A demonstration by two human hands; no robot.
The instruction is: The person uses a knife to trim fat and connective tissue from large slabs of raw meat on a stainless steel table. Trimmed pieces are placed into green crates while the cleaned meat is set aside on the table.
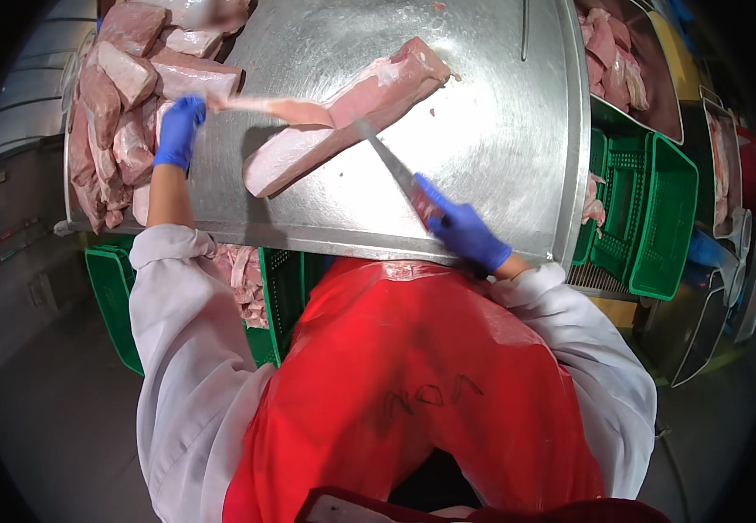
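Note:
A long, pale pink loin of meat (386,96) lies slantwise on the metal table (517,105), its far end to the right. My left hand (180,132), in a blue glove, is closed on one end of a thin strip of trimmed meat (286,110). That strip is stretched taut toward the left, its other end still against the middle of the loin. In my blue-gloved right hand (469,234) is a knife (386,160). Its blade points up and left, with the tip at the loin's near side, close to the strip; I cannot tell whether it touches.
Large meat pieces (132,78) are heaped at the table's left. Green crates stand below the table at the left (112,301) and beside it at the right (672,209). A container at the upper right holds more meat (609,57). My red apron (395,349) meets the table's near edge.

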